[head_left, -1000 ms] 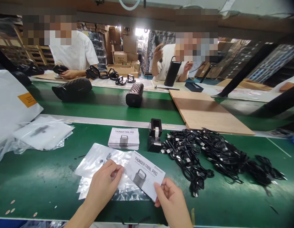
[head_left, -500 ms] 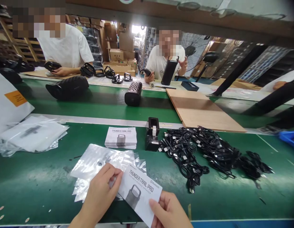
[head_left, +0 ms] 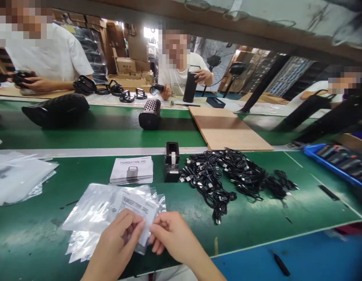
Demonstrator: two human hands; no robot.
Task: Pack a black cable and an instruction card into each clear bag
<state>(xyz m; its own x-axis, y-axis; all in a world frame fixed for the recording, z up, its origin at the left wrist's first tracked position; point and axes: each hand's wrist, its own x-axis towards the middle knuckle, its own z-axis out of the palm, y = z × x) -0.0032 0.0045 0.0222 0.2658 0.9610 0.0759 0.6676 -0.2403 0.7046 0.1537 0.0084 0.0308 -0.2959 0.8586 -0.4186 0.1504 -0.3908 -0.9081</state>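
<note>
A printed speaker leaflet (head_left: pixel 141 207) lies between my two hands, its print dulled as if seen through a clear plastic bag (head_left: pixel 153 205). At the bag's lower left, my left hand (head_left: pixel 119 236) is closed, thumb and forefinger pinched together on it. My right hand (head_left: pixel 172 236) pinches the right edge of the bag with curled fingers. Under and left of them lie more clear plastic bags (head_left: pixel 90 205), fanned out. A stack of the same leaflets (head_left: pixel 131 169) sits just beyond, beside a black tape dispenser (head_left: pixel 172 164).
Coiled black USB cables (head_left: pixel 228 171) are heaped right of the dispenser. Further back are a wooden board (head_left: pixel 230 128), a perforated speaker (head_left: pixel 150 113) and a dark speaker (head_left: pixel 58 109). A blue tray (head_left: pixel 321 156) stands at right. Across the line, a person (head_left: pixel 181 78) holds a black speaker.
The leaflet has moved left and down into the clear bag. My right hand has shifted from the leaflet's lower corner to the bag's edge. The view has turned right.
</note>
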